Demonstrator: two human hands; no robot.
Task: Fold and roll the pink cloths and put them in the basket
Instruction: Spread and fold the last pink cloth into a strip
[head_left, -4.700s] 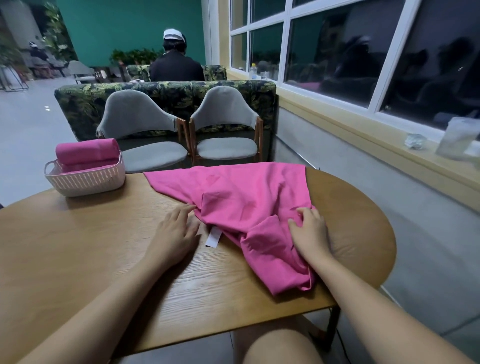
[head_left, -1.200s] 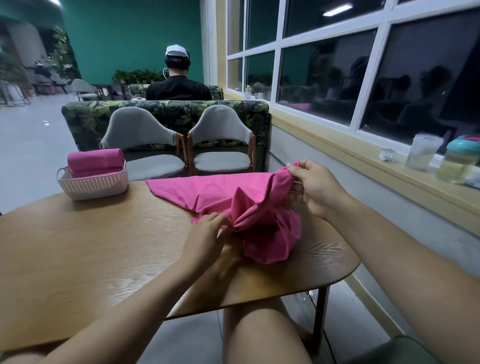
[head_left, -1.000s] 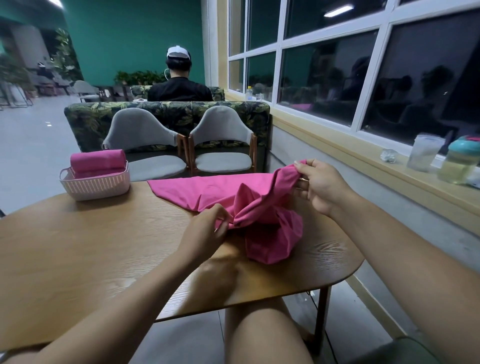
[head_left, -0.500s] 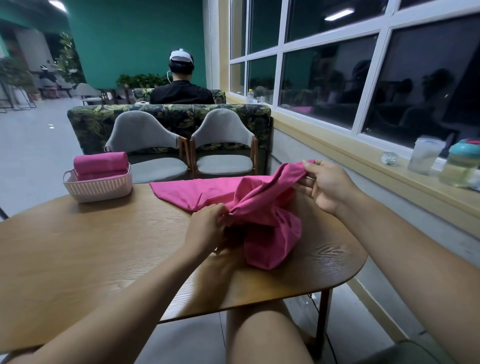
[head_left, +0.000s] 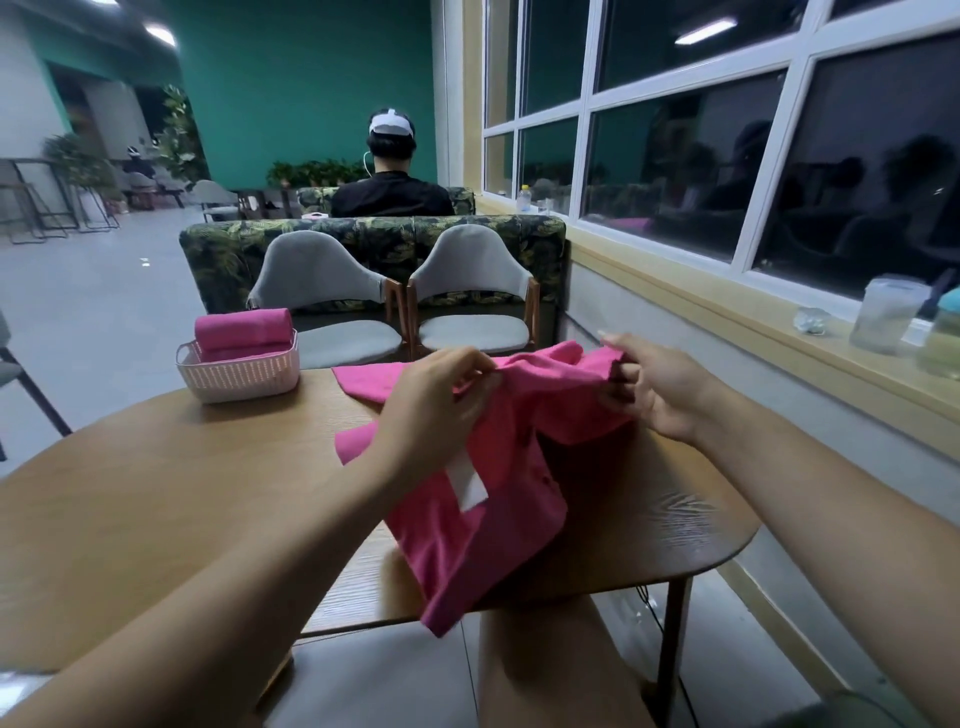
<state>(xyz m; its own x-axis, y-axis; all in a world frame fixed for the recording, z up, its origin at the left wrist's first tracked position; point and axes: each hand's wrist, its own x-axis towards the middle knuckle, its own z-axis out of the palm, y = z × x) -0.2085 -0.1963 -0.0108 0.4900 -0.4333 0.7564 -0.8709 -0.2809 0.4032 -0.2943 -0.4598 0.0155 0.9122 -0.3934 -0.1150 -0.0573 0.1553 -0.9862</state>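
Pink cloth (head_left: 498, 467) hangs bunched between both hands above the wooden table (head_left: 156, 493). Its far corner lies on the tabletop, and its lower end droops past the near edge toward the person's knee (head_left: 545, 665). The left hand (head_left: 431, 400) pinches the upper hem between thumb and curled fingers, and the right hand (head_left: 654, 384) pinches the same hem further along, fingers folded over the fabric. The step looks like opening the cloth out before the first fold. It would go best if the hands slid apart along the hem to the corners, pulled it taut, then laid the cloth flat with the white label (head_left: 467, 480) facing up, so that it ends inside the fold. The dangling end should come up onto the table first, or the fold will probably go crooked. The pale slatted basket (head_left: 239, 376) sits at the far left of the table, well apart from the cloth. It already holds rolled pink cloths (head_left: 244, 330) stacked above its rim, so space for another seems tight. Two grey chairs (head_left: 322, 291) stand beyond the table, and a clear cup (head_left: 883, 317) stands on the windowsill to the right. Neither is in the way.
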